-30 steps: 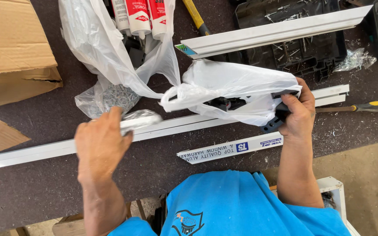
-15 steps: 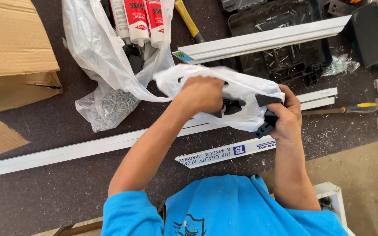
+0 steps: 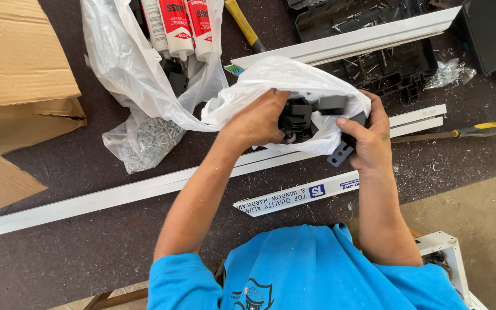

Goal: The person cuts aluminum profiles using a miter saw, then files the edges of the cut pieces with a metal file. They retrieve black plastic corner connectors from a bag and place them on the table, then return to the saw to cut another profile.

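In the middle of the frame, the left hand reaches into a crinkly white plastic bag, its grip pinching a small black plastic part. The right hand pinches the bag's edge and holds its mouth open. A long white metal strip lies just below, across the dark counter. Red and white sealant tubes sit in another bag at the upper left. The step looks like picking a part; lifting it out calls for a firm hold and an open bag.
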